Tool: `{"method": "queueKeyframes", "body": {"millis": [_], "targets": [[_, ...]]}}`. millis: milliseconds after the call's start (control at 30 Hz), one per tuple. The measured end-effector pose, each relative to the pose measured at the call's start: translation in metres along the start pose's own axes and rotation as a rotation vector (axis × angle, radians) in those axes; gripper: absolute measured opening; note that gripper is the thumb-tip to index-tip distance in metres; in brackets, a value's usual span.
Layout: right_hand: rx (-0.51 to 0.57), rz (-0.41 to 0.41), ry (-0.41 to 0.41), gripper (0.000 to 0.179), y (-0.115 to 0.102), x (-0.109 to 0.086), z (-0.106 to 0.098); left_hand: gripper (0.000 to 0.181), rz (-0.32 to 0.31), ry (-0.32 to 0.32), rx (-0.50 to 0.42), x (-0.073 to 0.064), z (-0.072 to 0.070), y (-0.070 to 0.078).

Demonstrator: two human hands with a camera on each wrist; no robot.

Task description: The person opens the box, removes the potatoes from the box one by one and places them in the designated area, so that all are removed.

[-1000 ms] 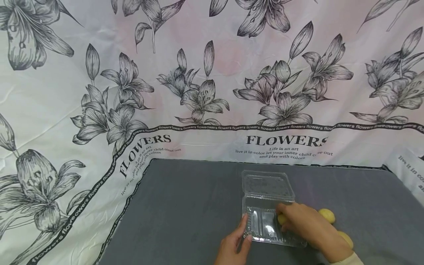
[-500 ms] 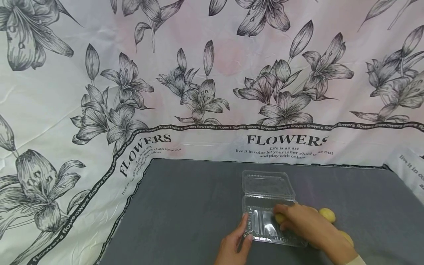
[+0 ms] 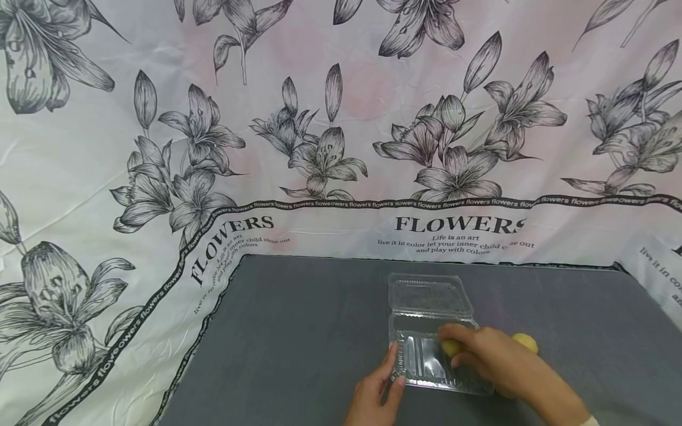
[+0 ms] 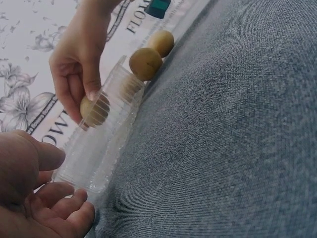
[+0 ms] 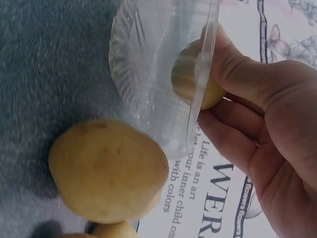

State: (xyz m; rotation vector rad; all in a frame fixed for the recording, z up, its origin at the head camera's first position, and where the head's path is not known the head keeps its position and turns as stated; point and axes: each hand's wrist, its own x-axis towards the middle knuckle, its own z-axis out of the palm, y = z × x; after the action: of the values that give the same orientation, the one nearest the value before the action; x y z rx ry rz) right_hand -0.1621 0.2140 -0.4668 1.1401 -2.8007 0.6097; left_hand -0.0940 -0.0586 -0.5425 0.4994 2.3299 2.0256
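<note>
My right hand (image 3: 498,358) pinches a small yellow potato (image 3: 452,348) between thumb and fingers, over the right side of the open clear plastic container (image 3: 418,355). Through the container's wall that potato (image 5: 188,77) shows in the right wrist view. My left hand (image 3: 373,393) holds the container's left front corner, index finger along the side and thumb at the front; its other fingers (image 4: 74,203) curl loosely. Right of the container lies another potato (image 3: 524,343). In the right wrist view a large potato (image 5: 109,171) sits close by the container, with one more potato (image 5: 116,230) partly cut off.
The container's lid (image 3: 430,294) lies folded back behind its base. Dark grey cloth (image 3: 298,331) covers the table. Behind hangs a white flower-printed cloth (image 3: 319,148). A dark green object (image 4: 158,7) shows by the right wrist in the left wrist view.
My right hand has shifted slightly left and inward with the potato. A potato seen beside the right forearm before is now hidden by it. The left hand stays in place.
</note>
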Motion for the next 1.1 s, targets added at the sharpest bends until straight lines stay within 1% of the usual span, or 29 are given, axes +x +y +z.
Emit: {"method": "queueKeyframes", "body": {"millis": [100, 300, 433, 533, 700, 767, 867, 933, 1100], "targets": [[0.004, -0.018, 0.027, 0.047, 0.003, -0.003, -0.004, 0.057, 0.006, 0.001, 0.001, 0.0, 0.0, 0.0], [-0.005, -0.007, 0.085, 0.049, 0.004, -0.011, -0.014, 0.057, 0.01, 0.007, 0.003, 0.0, 0.0, 0.001], [0.006, -0.004, 0.115, 0.051, 0.004, -0.017, -0.021, 0.058, -0.03, 0.007, -0.006, -0.001, 0.001, 0.003], [-0.01, 0.023, 0.139, 0.053, 0.006, -0.021, -0.024, 0.058, -0.059, 0.001, -0.01, -0.001, 0.001, 0.004], [-0.066, 0.016, 0.199, 0.058, 0.013, -0.025, -0.026, 0.058, -0.045, -0.001, 0.004, -0.002, 0.001, 0.005], [-0.069, 0.003, 0.218, 0.058, 0.017, -0.027, -0.026, 0.058, -0.036, 0.0, 0.002, -0.002, 0.001, 0.005], [-0.054, 0.008, 0.228, 0.058, 0.021, -0.031, -0.027, 0.057, -0.023, 0.002, 0.003, -0.002, 0.001, 0.004], [-0.055, 0.008, 0.23, 0.057, 0.024, -0.034, -0.028, 0.058, -0.028, 0.0, -0.001, -0.002, 0.001, 0.003], [-0.118, 0.0, 0.271, 0.06, 0.029, -0.041, -0.03, 0.058, -0.044, 0.0, -0.015, -0.001, 0.002, 0.004]]}}
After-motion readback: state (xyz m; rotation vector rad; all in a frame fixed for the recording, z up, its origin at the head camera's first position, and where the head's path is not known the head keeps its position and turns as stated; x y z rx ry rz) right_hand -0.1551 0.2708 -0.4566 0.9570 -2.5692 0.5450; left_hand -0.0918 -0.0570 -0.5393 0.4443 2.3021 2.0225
